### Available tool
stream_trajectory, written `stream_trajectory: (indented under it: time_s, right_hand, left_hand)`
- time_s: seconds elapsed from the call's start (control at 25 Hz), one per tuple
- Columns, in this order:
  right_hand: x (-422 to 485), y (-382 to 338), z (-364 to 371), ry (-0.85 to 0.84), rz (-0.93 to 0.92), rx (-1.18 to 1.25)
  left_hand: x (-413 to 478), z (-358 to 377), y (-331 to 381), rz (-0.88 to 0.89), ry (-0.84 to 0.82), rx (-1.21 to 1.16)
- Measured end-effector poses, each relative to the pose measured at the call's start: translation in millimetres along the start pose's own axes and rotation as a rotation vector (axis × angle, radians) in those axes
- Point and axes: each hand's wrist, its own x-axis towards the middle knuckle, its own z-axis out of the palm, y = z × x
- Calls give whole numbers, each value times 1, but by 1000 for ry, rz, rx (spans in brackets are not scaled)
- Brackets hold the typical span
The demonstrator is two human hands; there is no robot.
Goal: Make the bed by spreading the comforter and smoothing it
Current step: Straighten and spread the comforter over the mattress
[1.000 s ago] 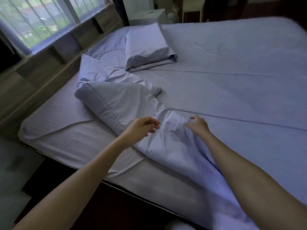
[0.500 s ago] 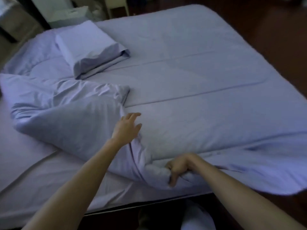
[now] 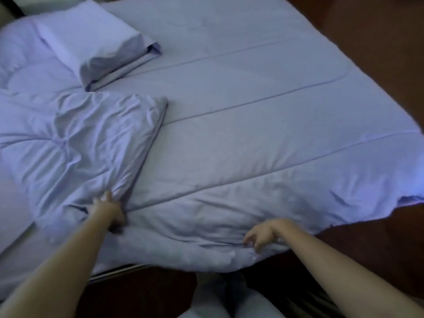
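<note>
Since half a second ago the left hand [image 3: 106, 208] has dropped to the near corner of the folded flap [image 3: 80, 145] and now grips it in a bunch. The right hand [image 3: 261, 235] has loosened, fingers bent on the comforter [image 3: 252, 134] hem; whether it pinches cloth I cannot tell. The comforter covers most of the bed [image 3: 13, 214], below the pillow [image 3: 96, 42]. Unfolding the flap and smoothing remain. No writing is legible.
</note>
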Motion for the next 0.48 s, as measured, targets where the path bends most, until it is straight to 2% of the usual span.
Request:
stream_trajectory:
  time_s: [0.08,0.2,0.28,0.36,0.48]
  right_hand:
    - [15,2,-5,228,37,0]
    - [28,-13,-30,540,110,-11]
    - [30,-41,-53,724,133,20]
    - [34,-76,-71,827,71,113]
    - [54,-130,-83,816,-48,139]
  left_hand:
    - [-34,47,-12,-75,49,-144]
    - [-52,87,-36,-113,-69,-284]
    - [-48,91,-55,-76,-143,-303]
    - [-50,79,-62,3,-7,-340]
    - [-41,35,-50,117,385,-374]
